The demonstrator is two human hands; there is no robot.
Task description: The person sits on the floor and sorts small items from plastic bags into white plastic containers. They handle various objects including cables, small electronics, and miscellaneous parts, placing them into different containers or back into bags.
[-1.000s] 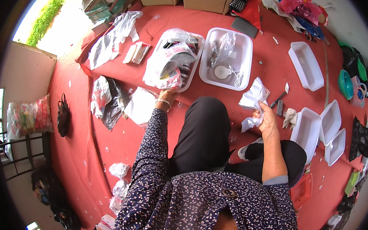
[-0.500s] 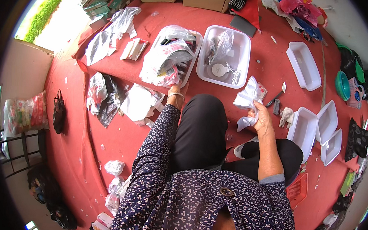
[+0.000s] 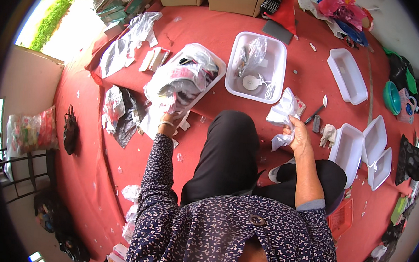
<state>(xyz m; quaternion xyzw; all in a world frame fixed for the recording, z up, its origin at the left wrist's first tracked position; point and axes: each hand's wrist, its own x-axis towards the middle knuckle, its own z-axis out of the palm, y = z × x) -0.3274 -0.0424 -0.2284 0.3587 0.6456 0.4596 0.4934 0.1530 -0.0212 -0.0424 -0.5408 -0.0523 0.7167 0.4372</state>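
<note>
My left hand (image 3: pixel 167 119) is closed at the near end of a white plastic tub (image 3: pixel 221 70), its fingertips partly hidden by the contents. Clear plastic bags (image 3: pixel 189 77) with dark and patterned items inside heap over the tub's rim. My right hand (image 3: pixel 299 134) grips a crumpled white cloth or sheet of paper (image 3: pixel 284 108) above the red floor covering; I cannot tell which material. A second white tub (image 3: pixel 231 86) stands between the hands, farther away. It holds a clear bag (image 3: pixel 256 52), a round white device (image 3: pixel 251 82) and a coiled white cable (image 3: pixel 270 88).
White trays (image 3: pixel 349 74) stand on the right, near a dark pen-like tool (image 3: pixel 314 115) and a wadded cloth (image 3: pixel 328 135). Plastic bags (image 3: pixel 115 108) and white sheets lie on the left. Cardboard boxes (image 3: pixel 234 0) line the far edge. A red basket (image 3: pixel 341 218) sits by my right knee.
My left hand has moved left and a little nearer, and the filled tub has swung with it, its near end now farther left. The right hand keeps its hold, almost still.
</note>
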